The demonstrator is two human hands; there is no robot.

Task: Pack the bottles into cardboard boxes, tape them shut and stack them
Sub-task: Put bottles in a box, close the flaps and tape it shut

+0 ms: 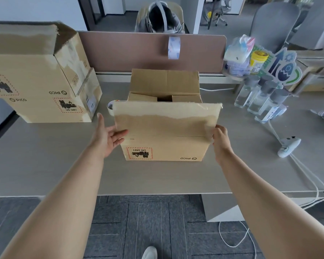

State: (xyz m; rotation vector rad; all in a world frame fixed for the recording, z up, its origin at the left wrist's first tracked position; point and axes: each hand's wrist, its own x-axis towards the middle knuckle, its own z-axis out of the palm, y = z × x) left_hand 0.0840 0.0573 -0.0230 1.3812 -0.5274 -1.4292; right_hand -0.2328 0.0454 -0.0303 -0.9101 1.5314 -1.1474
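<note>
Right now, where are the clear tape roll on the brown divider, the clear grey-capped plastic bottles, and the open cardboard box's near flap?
clear tape roll [174,47]: head view, middle of the roll.
clear grey-capped plastic bottles [260,103]: head view, middle bottle's body.
open cardboard box's near flap [165,120]: head view, flap's middle.

Open cardboard box [163,146] mid-desk, clear bottles [260,98] right

Controller [289,147] (white) on grey desk [45,156]

Your table [45,165] holds an open cardboard box [163,148] mid-table, larger boxes [36,86] at the left edge and bottles [260,101] toward the right.
</note>
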